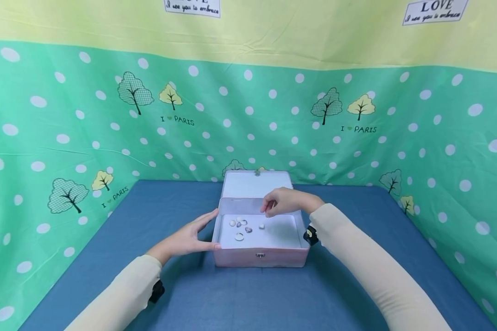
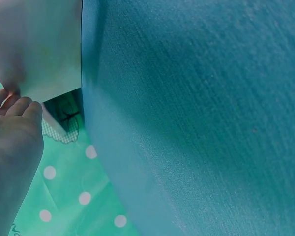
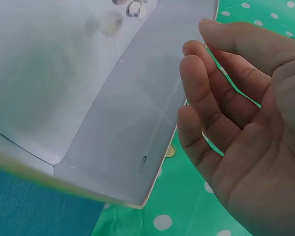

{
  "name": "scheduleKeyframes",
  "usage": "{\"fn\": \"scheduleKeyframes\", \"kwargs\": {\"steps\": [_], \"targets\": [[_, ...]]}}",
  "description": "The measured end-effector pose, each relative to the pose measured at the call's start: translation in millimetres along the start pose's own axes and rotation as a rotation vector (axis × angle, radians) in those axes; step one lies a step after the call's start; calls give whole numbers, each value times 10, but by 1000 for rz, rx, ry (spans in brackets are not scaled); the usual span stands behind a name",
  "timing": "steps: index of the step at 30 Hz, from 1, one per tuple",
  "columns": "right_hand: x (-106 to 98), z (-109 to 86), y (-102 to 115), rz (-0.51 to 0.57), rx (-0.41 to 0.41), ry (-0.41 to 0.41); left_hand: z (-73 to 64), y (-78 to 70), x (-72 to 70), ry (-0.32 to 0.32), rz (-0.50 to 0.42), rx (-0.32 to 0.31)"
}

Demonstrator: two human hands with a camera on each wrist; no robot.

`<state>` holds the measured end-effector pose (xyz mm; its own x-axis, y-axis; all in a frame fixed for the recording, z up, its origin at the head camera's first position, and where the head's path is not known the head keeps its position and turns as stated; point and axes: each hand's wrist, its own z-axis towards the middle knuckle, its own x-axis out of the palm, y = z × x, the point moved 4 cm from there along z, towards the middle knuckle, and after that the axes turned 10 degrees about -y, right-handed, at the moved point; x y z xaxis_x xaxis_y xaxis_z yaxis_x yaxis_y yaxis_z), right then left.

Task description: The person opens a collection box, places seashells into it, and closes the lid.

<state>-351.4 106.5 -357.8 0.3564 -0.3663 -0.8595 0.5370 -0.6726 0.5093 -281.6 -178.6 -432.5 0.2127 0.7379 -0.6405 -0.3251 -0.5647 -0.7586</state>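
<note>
A pink metal box (image 1: pixel 262 258) stands with its lid (image 1: pixel 257 184) tipped back. Several small pale and purplish pieces that look like seashells (image 1: pixel 249 230) lie on its white floor, mostly toward the left. One pale piece (image 1: pixel 262 226) sits apart near the middle; it looks blurred in the right wrist view. My left hand (image 1: pixel 186 238) rests against the box's left side, thumb at the front corner and fingers stretched along the side. Above the back part of the box hovers my right hand (image 1: pixel 285 202), fingers loosely bent, with nothing visible between thumb and fingertips (image 3: pixel 192 73).
The box stands on a blue cloth-covered table (image 1: pixel 170 202). Green and yellow curtains (image 1: pixel 248 105) with dots and trees hang behind and on both sides. A small clasp (image 1: pixel 260 255) sits on the box front. Each wrist carries a black device (image 1: pixel 310 235).
</note>
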Motion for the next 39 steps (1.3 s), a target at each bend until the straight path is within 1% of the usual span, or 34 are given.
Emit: {"fn": "scheduleKeyframes", "kwargs": {"steps": [9, 19, 29, 39], "targets": [[-59, -92, -50, 17, 20, -10, -19, -49, -4, 0, -9, -4], [-180, -291, -167, 22, 21, -59, -18, -25, -5, -3, -12, -9], [-311, -615, -402, 46, 5, -92, -17, -31, -9, -1, -15, -23], [-377, -1032, -691, 67, 62, -122, -12, -38, -3, 1, -12, -14]]}}
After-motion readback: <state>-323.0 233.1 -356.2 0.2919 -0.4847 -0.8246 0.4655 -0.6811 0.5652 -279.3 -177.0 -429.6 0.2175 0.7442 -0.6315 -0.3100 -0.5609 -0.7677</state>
